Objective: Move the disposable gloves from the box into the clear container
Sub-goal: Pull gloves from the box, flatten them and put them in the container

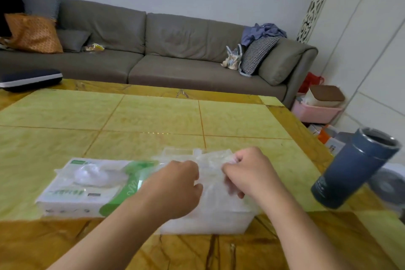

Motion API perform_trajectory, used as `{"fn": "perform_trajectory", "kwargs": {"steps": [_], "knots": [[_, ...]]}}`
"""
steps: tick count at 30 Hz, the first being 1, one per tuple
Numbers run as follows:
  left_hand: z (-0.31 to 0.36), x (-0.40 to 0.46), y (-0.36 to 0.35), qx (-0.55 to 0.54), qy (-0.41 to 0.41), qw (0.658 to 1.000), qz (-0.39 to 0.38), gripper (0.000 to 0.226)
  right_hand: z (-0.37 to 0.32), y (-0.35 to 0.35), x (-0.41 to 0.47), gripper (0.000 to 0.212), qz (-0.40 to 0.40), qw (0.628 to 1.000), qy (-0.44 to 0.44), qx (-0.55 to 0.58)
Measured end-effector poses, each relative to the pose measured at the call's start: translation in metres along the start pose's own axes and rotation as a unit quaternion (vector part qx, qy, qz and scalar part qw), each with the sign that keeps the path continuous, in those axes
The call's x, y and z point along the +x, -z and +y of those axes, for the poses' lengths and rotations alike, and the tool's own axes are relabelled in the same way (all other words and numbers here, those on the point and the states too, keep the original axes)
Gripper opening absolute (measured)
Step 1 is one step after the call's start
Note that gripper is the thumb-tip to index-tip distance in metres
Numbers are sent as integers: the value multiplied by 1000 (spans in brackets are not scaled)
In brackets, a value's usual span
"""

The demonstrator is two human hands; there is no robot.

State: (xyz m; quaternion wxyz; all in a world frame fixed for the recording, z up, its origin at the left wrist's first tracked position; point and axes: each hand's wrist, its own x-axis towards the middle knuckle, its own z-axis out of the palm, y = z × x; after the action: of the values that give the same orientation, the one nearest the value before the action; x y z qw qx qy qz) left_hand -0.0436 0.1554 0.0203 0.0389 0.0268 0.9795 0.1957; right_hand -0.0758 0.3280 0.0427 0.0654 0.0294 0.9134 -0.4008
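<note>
A white and green glove box [87, 188] lies flat on the table, with a tuft of thin clear gloves [94, 174] sticking out of its top slot. To its right stands the clear container [210, 221], with its lid [182, 152] behind it. A thin clear glove [211, 173] is stretched over the container between both hands. My left hand [175, 184] pinches the glove's left side with curled fingers. On the glove's right side, my right hand [247, 171] grips it the same way. The container's inside is mostly hidden by my hands and the plastic.
The yellow-green tiled table [153, 116] has a brown border. A dark blue tumbler [355, 171] stands at the right edge. A dark flat case [30, 79] lies at the far left corner. Behind the table is a grey sofa [175, 50]; a pink bin [317, 112] sits on the floor.
</note>
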Motion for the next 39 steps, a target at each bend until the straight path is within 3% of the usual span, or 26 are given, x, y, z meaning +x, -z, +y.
{"fn": "perform_trajectory", "kwargs": {"steps": [5, 8, 11, 13, 15, 19, 24, 32, 39], "knots": [[-3, 12, -5, 21, 8, 996, -87, 34, 4, 5, 5, 15, -37, 994, -2, -102], [-1, 15, -3, 34, -8, 990, -140, 27, 5, 6, 5, 14, -60, 988, 5, -143], [1, 17, 4, 0, -29, 996, -81, 9, 5, 6, 6, 14, -77, 987, 5, -143], [4, 18, 9, 1, -52, 999, 1, 7, 5, 7, 7, 14, -85, 987, 1, -135], [4, 20, 9, 13, -80, 996, 24, 4, 6, 7, 7, 12, -90, 988, -2, -129], [-1, 22, -5, 25, -62, 995, -69, 20, 5, 7, 5, 16, -104, 985, -9, -136], [-4, 26, -15, 6, -22, 985, -173, 18, 4, 6, 3, 29, -102, 985, -14, -138], [-1, 31, -10, 30, 0, 970, -240, 30, -4, 3, -5, 18, -39, 976, 3, -214], [1, 34, -14, 52, -13, 968, -243, 31, -16, 8, -12, 20, 19, 952, 60, -298]]}}
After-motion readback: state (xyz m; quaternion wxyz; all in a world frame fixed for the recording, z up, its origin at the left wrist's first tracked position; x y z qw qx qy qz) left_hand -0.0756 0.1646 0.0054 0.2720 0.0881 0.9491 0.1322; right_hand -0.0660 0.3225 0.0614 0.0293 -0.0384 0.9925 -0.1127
